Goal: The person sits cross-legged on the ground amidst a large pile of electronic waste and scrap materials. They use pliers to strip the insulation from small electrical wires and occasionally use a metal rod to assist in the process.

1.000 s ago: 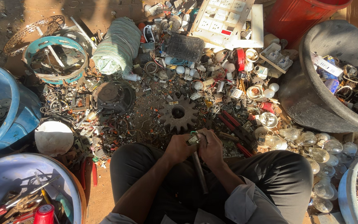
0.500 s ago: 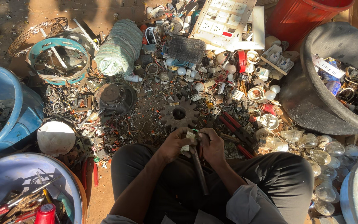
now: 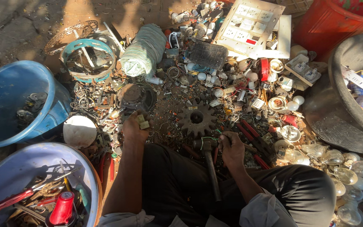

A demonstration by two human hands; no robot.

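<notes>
Left grip point(image 3: 134, 128) clenches small tan piece point(image 3: 143, 122), part hidden | right grip point(image 3: 232, 147) grasping green wire point(image 3: 209, 138)

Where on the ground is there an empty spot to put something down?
Bare ground shows along the top left, behind the teal ring, and a small dirt patch lies between the left hand and the rusty gear. Everywhere else, from the switch panel to the bulbs, is crowded.

The left hand point(image 3: 134, 128) half covers a small piece point(image 3: 142, 122), too small to identify. The red bin point(image 3: 332, 21) and grey tub point(image 3: 353, 96) run off the frame's edge.
</notes>
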